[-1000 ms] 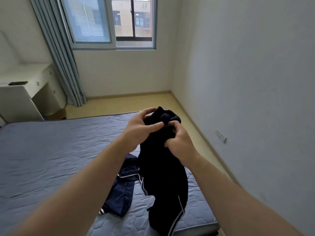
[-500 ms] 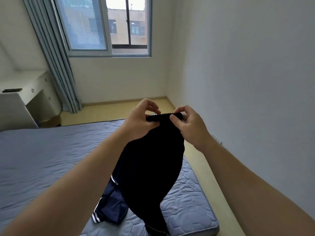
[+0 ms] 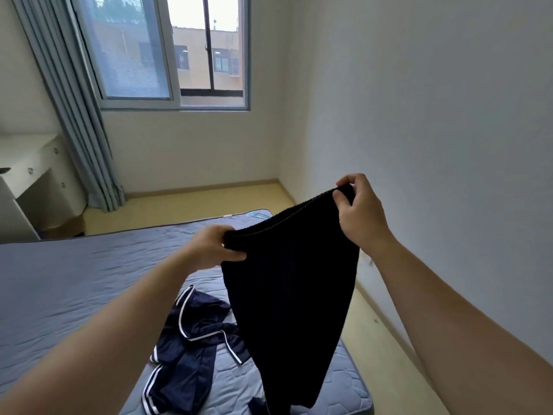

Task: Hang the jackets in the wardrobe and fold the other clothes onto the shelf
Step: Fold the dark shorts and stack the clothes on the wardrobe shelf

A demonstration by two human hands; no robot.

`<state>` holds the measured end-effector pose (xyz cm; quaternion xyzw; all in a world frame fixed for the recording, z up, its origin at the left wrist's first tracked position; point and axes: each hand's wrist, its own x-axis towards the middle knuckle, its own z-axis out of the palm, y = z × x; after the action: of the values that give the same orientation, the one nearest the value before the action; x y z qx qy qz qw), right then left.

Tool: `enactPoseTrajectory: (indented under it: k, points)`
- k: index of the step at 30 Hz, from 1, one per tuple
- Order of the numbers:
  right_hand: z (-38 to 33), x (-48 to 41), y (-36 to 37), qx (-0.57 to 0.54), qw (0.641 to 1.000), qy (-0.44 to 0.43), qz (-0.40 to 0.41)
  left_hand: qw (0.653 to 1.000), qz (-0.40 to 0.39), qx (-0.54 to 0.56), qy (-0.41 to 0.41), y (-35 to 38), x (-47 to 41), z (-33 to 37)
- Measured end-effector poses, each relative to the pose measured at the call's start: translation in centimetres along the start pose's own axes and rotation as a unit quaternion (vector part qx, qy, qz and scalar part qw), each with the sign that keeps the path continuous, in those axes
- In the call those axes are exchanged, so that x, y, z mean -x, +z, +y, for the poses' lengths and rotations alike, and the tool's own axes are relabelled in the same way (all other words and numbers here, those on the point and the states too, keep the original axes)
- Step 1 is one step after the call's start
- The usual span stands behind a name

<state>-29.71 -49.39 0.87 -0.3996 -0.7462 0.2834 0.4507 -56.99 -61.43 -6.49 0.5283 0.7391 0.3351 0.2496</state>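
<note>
Loosely the black garment (image 3: 290,295) hangs beneath left hand (image 3: 214,247) and right hand (image 3: 360,215).

Two hands are raised: the left hand (image 3: 209,250) and the right hand (image 3: 363,217), both gripping the same piece. There are two garments in all. One black garment (image 3: 287,295) is held up in the air, and one navy garment (image 3: 191,348) with white stripes lies crumpled below it. There is one bed (image 3: 74,280). One window (image 3: 167,52) has one grey-blue curtain (image 3: 74,109) gathered at its left side. One white surface (image 3: 36,154) stands in the far corner, with three small knobs (image 3: 29,170) on its front.
</note>
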Motion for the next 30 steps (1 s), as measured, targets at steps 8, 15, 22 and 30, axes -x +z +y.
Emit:
enactPoseTrajectory:
  k: [8,15,22,30]
  points:
    - [0.0,-0.6,-4.7,0.133,0.971,-0.011,-0.201,0.944,0.077,0.318,0.046,-3.9,-3.0,5.9]
    - [-3.4,0.3,-4.2,0.151,0.894,0.009,-0.421,0.968,0.169,0.138,0.121,-2.8,-5.2,9.4]
    - [-6.4,0.5,-2.1,0.237,0.847,-0.019,-0.476,0.966,0.174,0.020,0.189,-2.2,-5.2,11.6]
    - [-7.4,-1.9,-2.5,0.338,0.880,-0.179,-0.283,0.953,0.178,-0.042,0.240,-3.7,-3.2,11.3]
